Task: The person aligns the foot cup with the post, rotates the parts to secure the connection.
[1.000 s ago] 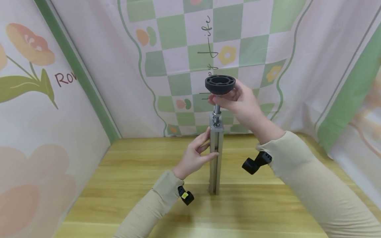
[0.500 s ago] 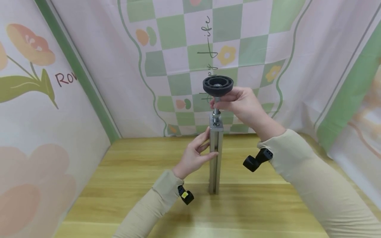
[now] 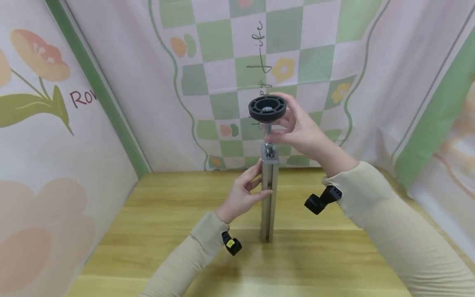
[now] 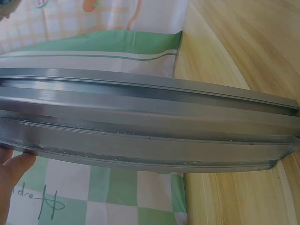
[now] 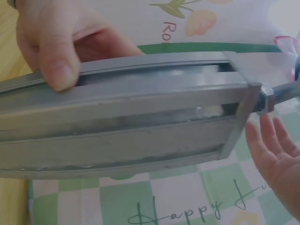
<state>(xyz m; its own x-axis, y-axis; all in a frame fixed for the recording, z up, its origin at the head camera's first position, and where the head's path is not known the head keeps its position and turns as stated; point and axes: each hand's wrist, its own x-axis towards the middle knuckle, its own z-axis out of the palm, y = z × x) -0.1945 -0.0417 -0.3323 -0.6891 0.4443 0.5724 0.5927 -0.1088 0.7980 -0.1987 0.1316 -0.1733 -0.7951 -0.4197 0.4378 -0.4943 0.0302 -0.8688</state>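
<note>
An upright aluminium profile (image 3: 269, 210) stands on end on the table, its slotted faces filling the left wrist view. My left hand (image 3: 241, 194) holds it below the top, thumb on the near face and fingers along the left side. A metal end plate (image 5: 240, 112) caps the profile. From this cap rises a levelling foot with a threaded stem (image 3: 268, 128), a nut (image 5: 267, 97) and a round black base (image 3: 259, 116) facing up. My right hand (image 3: 306, 128) pinches the stem beneath the base, its index finger raised behind the base's rim.
The wooden tabletop (image 3: 174, 198) spreads beneath both arms. A checked cloth (image 3: 219, 78) hangs behind its far edge, with a printed cloth (image 3: 48, 136) at the left. Small black cameras are strapped at the left wrist (image 3: 233, 246) and right wrist (image 3: 315, 204).
The black base has swung a little leftward and its open top now shows more. My right thumb has slid lower on the stem while the index finger rose. My left hand stays put.
</note>
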